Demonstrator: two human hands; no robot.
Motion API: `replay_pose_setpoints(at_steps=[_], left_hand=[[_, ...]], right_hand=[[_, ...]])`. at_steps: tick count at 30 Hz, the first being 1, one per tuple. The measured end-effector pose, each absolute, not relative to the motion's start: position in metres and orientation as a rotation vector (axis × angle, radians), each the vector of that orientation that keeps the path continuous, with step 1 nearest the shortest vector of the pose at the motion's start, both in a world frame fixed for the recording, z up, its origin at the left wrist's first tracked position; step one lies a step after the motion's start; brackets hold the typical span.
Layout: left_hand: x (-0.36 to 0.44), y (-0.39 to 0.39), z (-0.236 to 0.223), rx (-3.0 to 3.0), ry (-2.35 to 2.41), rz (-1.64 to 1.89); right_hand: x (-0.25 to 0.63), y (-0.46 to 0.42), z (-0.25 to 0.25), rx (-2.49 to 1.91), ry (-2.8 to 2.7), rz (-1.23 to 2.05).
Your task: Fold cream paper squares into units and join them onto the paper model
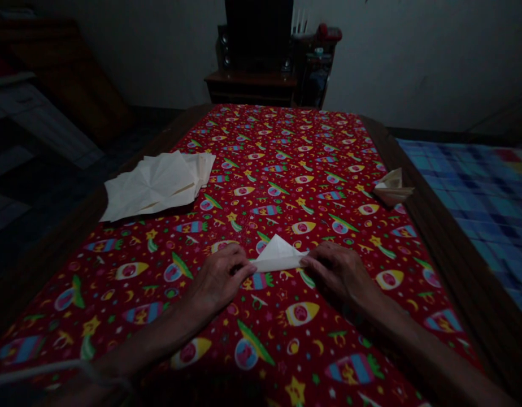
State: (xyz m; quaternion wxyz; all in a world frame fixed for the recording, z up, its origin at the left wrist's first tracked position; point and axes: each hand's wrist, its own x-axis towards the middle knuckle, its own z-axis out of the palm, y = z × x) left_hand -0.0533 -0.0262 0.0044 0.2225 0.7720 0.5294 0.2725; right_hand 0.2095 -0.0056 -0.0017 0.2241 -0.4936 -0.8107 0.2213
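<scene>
Folded paper [278, 254], one: white, thin, a triangular peak at twelve o'clock above a straight flat band, between my two hands. My left hand [225, 272] pinches the nine-o'clock end, thumb to curled fingers; my right hand [339, 267] pinches the three-o'clock end likewise. Paper sheets [157, 183], stacked: cream, creased, uneven-edged, at ten o'clock. Paper form [390, 192], one: pointed, layered, at two o'clock. Cloth [269, 161]: red, printed with rockets and stars, covering the wooden worktop [439, 226].
</scene>
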Motion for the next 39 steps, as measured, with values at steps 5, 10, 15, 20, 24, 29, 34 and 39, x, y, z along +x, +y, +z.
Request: replay_pose_setpoints(at_steps=[5,10,15,20,24,29,34,39], left_hand=[[-0.052,-0.028,0.003,2.208,1.492,0.738],[-0.052,-0.031,0.004,2.282,1.468,0.675],[-0.048,-0.032,0.012,2.503,1.442,0.645],[-0.034,-0.038,0.01,2.817,1.004,0.396],[-0.027,-0.044,-0.001,2.768,1.013,0.361],[-0.023,-0.05,-0.003,2.778,1.04,0.331],[-0.02,-0.052,0.002,2.778,1.07,0.295],[-0.018,-0.051,0.001,2.755,1.068,0.348]], right_hand=[[0.206,-0.007,0.0,-1.449,-2.207,0.545],[0.203,-0.008,0.002,-1.468,-2.239,0.481],[0.203,-0.006,0.0,-1.465,-2.26,0.424],[0.203,-0.006,-0.003,-1.453,-2.264,0.387],[0.203,-0.006,-0.004,-1.437,-2.273,0.367],[0.203,-0.005,-0.004,-1.435,-2.281,0.349],[0.198,-0.016,-0.001,-1.379,-2.256,0.028],[0.182,-0.048,-0.007,-0.943,-2.585,-0.039]])
